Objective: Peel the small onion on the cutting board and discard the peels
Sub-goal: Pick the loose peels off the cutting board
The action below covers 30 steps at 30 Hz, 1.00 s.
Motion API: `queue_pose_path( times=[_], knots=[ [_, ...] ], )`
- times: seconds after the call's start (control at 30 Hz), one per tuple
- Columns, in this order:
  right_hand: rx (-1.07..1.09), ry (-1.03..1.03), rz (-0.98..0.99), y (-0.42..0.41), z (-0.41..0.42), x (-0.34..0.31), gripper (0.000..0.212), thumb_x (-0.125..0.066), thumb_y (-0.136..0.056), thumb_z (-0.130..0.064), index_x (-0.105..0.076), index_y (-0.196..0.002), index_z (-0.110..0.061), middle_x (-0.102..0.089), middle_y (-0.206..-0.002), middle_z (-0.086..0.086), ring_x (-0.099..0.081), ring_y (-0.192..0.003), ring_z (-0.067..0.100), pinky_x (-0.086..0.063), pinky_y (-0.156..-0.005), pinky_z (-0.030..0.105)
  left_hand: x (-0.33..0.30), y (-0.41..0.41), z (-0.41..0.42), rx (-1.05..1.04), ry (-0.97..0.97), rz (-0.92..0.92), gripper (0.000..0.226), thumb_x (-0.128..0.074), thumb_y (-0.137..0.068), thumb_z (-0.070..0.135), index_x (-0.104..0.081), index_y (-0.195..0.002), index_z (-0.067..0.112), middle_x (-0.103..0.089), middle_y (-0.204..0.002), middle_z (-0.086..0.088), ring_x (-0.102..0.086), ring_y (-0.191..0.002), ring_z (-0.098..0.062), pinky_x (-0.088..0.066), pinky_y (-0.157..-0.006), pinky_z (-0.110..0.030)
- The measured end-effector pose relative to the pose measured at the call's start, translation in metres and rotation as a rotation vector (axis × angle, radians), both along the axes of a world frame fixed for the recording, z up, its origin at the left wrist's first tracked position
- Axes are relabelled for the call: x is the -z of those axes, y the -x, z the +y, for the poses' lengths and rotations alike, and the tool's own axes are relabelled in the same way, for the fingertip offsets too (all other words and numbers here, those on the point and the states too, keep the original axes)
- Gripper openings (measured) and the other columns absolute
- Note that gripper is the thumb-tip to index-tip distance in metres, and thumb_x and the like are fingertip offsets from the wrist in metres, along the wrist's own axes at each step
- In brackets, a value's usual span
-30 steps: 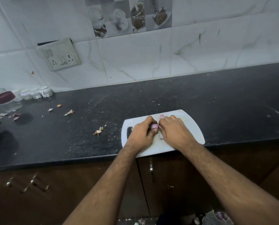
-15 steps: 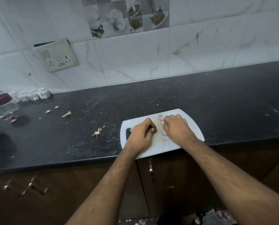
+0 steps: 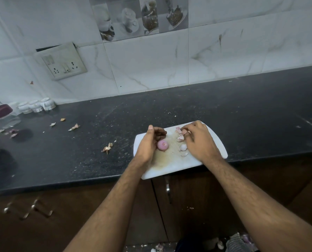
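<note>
White and smooth-edged, the plastic cutting board (image 3: 211, 142) is lying at the front edge of a dark speckled stone counter (image 3: 224, 110), its near corner jutting out over the brown cabinet doors below. A small round onion (image 3: 162, 144), glossy pink and bare of skin, is sitting on the board, touching the inner side of the left hand (image 3: 149, 142); that hand is curling loosely beside it with the thumb pointing up, not clasping it. The right hand (image 3: 198, 140) is resting farther back on the board, its fingertips (image 3: 185, 132) pinching together on thin pale-pink peels (image 3: 180, 137). More curved, papery scraps are lying just beside that hand. The middle of the board is looking stained and scuffed. Dry, crinkled peel flakes (image 3: 107, 148) are scattering across the counter to the left. Small white jars (image 3: 36, 106) are standing against the glossy marble-patterned wall tiles (image 3: 151, 66).
</note>
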State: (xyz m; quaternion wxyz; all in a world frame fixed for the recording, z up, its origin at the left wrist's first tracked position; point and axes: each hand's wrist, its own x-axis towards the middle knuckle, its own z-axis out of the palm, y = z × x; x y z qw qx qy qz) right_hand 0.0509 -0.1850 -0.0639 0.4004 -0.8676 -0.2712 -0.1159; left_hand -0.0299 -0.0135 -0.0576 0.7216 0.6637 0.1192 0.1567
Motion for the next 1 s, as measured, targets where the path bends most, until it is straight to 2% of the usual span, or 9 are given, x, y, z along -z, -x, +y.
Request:
queue_pose_path(
  times=[0.1,0.2,0.27,0.4,0.63,0.73,0.8,0.9,1.0],
  knots=[
    [0.042,-0.034,0.197,-0.005,-0.001,-0.006,0.041,-0.042,-0.107,-0.03,-0.05,-0.145,-0.017,-0.046,-0.15,0.003,-0.049,-0.136,0.023,-0.041,-0.111,0.04,-0.004,0.003,-0.001,-0.026,0.077,-0.028,0.034,-0.032,-0.108,0.014,-0.064,-0.102,0.008,-0.065,-0.117,-0.017,-0.058,-0.114,-0.025,-0.046,-0.109,-0.037],
    [0.017,0.007,0.378,-0.007,-0.001,-0.012,0.052,-0.031,-0.108,-0.038,-0.031,-0.159,-0.026,-0.033,-0.165,-0.004,-0.034,-0.15,0.023,-0.029,-0.12,0.045,-0.003,0.005,0.0,-0.008,-0.033,0.029,0.031,-0.045,-0.085,0.0,-0.064,-0.106,0.013,-0.067,-0.119,-0.009,-0.06,-0.116,-0.02,-0.054,-0.089,-0.023],
    [-0.015,0.114,0.422,-0.008,-0.001,-0.012,0.052,-0.028,-0.107,-0.042,-0.029,-0.159,-0.036,-0.038,-0.163,-0.007,-0.03,-0.151,0.027,-0.025,-0.122,0.047,0.0,0.008,0.001,0.017,-0.211,0.064,0.044,-0.051,-0.072,0.007,-0.062,-0.112,0.02,-0.068,-0.124,0.0,-0.061,-0.12,-0.012,-0.054,-0.089,-0.021],
    [-0.043,0.111,0.457,-0.01,-0.001,-0.008,0.05,-0.028,-0.103,-0.043,-0.04,-0.152,-0.042,-0.048,-0.156,-0.007,-0.036,-0.147,0.027,-0.027,-0.12,0.049,0.001,0.008,-0.002,0.095,-0.528,0.112,0.052,-0.054,-0.075,0.011,-0.057,-0.125,0.026,-0.064,-0.133,0.008,-0.055,-0.132,-0.005,-0.044,-0.113,-0.027],
    [0.037,-0.168,0.461,-0.005,-0.002,-0.011,0.041,-0.034,-0.109,-0.036,-0.055,-0.142,-0.025,-0.059,-0.143,-0.006,-0.053,-0.132,0.018,-0.039,-0.114,0.04,-0.003,-0.009,0.006,0.066,-0.625,0.135,0.053,-0.056,-0.074,0.016,-0.055,-0.125,0.029,-0.067,-0.128,0.008,-0.06,-0.127,-0.007,-0.047,-0.115,-0.038],
    [0.176,-0.237,0.382,-0.014,0.001,-0.012,0.033,-0.041,-0.106,-0.028,-0.065,-0.128,-0.02,-0.069,-0.126,-0.002,-0.063,-0.111,0.017,-0.051,-0.096,0.037,-0.003,-0.012,0.008,0.089,-0.641,0.135,0.055,-0.059,-0.069,0.025,-0.058,-0.124,0.03,-0.068,-0.128,0.008,-0.062,-0.125,-0.009,-0.048,-0.113,-0.038],
    [0.198,-0.201,0.302,-0.02,0.005,-0.016,0.031,-0.044,-0.105,-0.027,-0.068,-0.122,-0.019,-0.072,-0.112,-0.002,-0.065,-0.095,0.015,-0.051,-0.081,0.032,-0.002,-0.014,0.008,0.116,-0.669,0.137,0.057,-0.057,-0.069,0.026,-0.058,-0.127,0.027,-0.067,-0.13,0.006,-0.061,-0.125,-0.011,-0.048,-0.112,-0.033],
    [0.032,-0.032,0.349,-0.03,0.012,-0.019,0.039,-0.038,-0.108,-0.036,-0.057,-0.139,-0.021,-0.065,-0.127,-0.004,-0.063,-0.109,0.017,-0.043,-0.096,0.031,0.001,-0.017,0.009,0.164,-0.75,0.117,0.054,-0.054,-0.08,0.015,-0.054,-0.134,0.017,-0.063,-0.135,0.001,-0.058,-0.127,-0.013,-0.041,-0.103,-0.017],
    [-0.146,0.139,0.365,-0.031,0.018,-0.012,0.049,-0.033,-0.107,-0.051,-0.045,-0.15,-0.031,-0.057,-0.146,-0.011,-0.066,-0.113,0.01,-0.042,-0.111,0.039,0.006,-0.02,0.013,0.152,-0.784,0.07,0.043,-0.05,-0.095,0.003,-0.05,-0.137,0.014,-0.061,-0.138,0.0,-0.055,-0.129,-0.013,-0.04,-0.106,-0.02]
  ],
)
